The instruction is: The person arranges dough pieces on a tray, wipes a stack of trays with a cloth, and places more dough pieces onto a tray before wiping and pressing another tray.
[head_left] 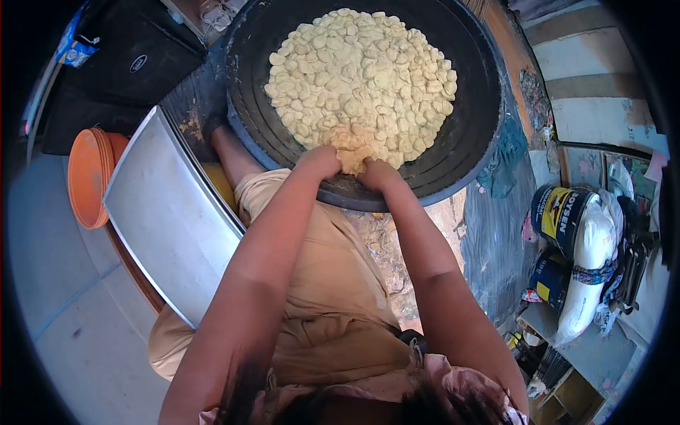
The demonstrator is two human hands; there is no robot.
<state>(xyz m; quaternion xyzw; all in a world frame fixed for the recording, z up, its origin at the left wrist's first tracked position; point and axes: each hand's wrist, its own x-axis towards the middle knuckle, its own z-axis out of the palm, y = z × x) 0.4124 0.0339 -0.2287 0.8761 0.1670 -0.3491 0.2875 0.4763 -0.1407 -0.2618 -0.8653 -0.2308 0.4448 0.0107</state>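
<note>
Forearms (265,262) extend, curled fingers (334,167) (opening unclear) touching a yellowish lump (354,147).

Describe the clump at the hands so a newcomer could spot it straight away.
Start at the big round black basin and its pile of rounded pieces. Go to the pile's edge nearest the person, where the clump sits between the left hand and right hand. It is browner and looks like one mass, while its neighbours are paler, mostly distinct pieces.

Both forearms reaching forward, hands (321,163) (378,174) close together, fingers apparently curled.
</note>
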